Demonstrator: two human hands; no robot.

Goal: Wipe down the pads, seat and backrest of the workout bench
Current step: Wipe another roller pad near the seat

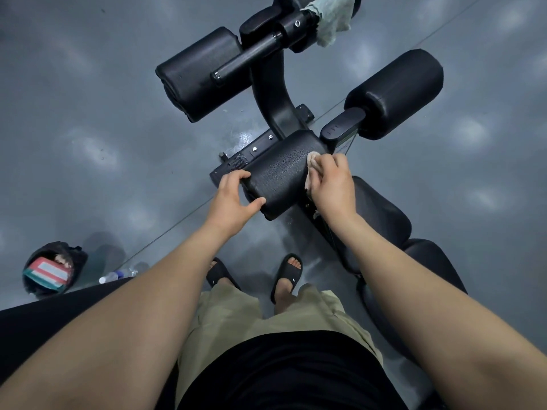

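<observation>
The near pad (281, 173) sits at the bench's front end, just ahead of the seat (381, 211), and it is the one being wiped. The left hand (233, 196) clamps the pad's left end, fingers over the top and thumb underneath, steadying it. The right hand (331, 184) presses a pale cloth (310, 164) flat against the pad's right end, fingers curled over it.

Droplets bead on the pad's top face, so the step seems to be drying or spreading cleaner. To do it well, I judge the cloth should sweep the whole length in overlapping passes, with the left hand bracing against any roll, then reach around the underside and end caps.

Two more pads (201, 75) lie further out, well apart from the hands, and a green rag (328, 19) hangs on the frame at the top edge, partly cut off. Most of the cloth is hidden under the right hand. The backrest (438, 261) is largely covered by the right arm. Whether the far pads are already clean cannot be told.
</observation>
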